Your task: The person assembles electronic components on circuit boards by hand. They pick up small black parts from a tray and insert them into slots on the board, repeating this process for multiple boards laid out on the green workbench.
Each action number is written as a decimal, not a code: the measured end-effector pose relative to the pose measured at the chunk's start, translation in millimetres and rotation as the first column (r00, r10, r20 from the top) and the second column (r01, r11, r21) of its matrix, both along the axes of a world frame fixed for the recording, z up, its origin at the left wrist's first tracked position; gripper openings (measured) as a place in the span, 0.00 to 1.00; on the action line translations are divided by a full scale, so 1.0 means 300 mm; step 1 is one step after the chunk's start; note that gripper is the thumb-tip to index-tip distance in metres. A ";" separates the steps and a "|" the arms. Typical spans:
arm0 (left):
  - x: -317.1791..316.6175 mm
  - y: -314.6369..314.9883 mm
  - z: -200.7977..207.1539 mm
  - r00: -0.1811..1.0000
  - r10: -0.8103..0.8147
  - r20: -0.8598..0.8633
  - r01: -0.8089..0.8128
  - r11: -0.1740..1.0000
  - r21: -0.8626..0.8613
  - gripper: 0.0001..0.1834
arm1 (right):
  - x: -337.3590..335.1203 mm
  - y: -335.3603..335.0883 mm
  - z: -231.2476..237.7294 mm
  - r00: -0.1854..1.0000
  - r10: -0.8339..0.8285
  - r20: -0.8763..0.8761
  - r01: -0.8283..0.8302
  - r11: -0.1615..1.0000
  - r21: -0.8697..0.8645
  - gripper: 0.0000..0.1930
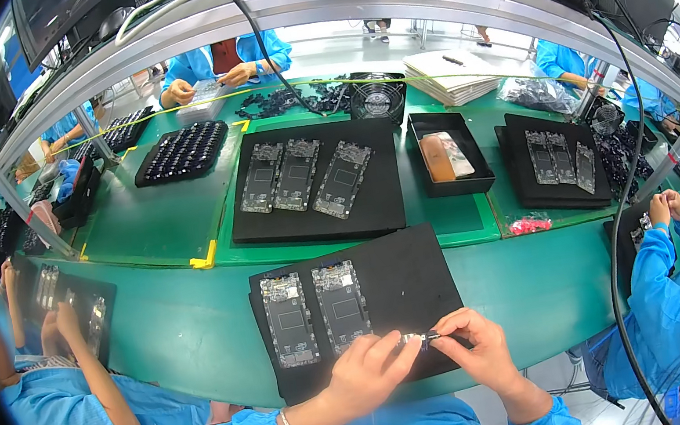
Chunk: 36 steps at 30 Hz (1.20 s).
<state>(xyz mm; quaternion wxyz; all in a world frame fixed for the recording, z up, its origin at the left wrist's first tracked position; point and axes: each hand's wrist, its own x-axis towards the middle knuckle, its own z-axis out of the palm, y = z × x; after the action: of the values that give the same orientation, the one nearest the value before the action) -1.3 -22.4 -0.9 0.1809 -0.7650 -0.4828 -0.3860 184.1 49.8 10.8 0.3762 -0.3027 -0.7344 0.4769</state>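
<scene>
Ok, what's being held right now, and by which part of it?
A small pale-and-dark part, too small to identify. The right hand has its grip at the right end; the left hand, at the left end.

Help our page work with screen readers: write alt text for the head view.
A person's left hand and right hand hold a small part between them over a black mat bearing two grey circuit boards. Behind it on the green bench, three similar boards lie on another black mat.
</scene>
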 end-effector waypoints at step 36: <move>-0.037 0.100 -0.038 0.972 -0.114 0.206 0.133 0.988 -0.083 0.21 | -0.010 0.155 0.064 0.964 0.234 0.125 -0.232 0.972 -0.034 0.04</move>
<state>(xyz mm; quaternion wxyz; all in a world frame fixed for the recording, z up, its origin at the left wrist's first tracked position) -12.3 7.4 -12.4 0.0697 -0.7586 -0.4682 -0.4478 181.1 96.3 29.9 0.2668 -0.2478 -0.7828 0.5046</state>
